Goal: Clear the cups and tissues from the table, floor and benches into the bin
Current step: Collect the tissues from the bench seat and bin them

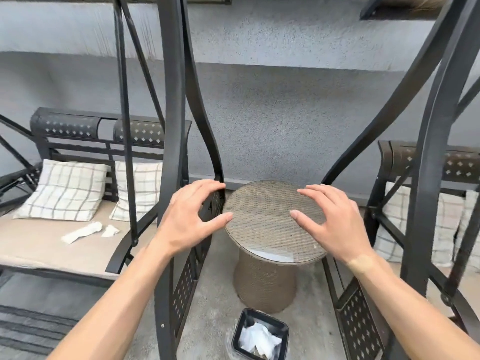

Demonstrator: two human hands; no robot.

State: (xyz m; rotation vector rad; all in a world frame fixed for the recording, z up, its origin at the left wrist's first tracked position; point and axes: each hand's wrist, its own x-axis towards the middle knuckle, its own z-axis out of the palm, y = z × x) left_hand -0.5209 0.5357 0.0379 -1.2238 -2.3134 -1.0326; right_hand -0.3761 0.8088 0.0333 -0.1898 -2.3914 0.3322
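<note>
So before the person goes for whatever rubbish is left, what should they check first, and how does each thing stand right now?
1. Left hand free: ok, fingers spread, holding nothing.
2. Right hand free: ok, also holding nothing.
3. Table cleared: ok, no cups or tissues show on its top.
4. Left bench cleared: not ok, two crumpled tissues lie on the seat cushion.
5. Bin ready: ok, it stands open on the floor before the table, with white paper already inside.
6. Right bench and floor cleared: cannot tell, the frame hides most of that seat.
</note>
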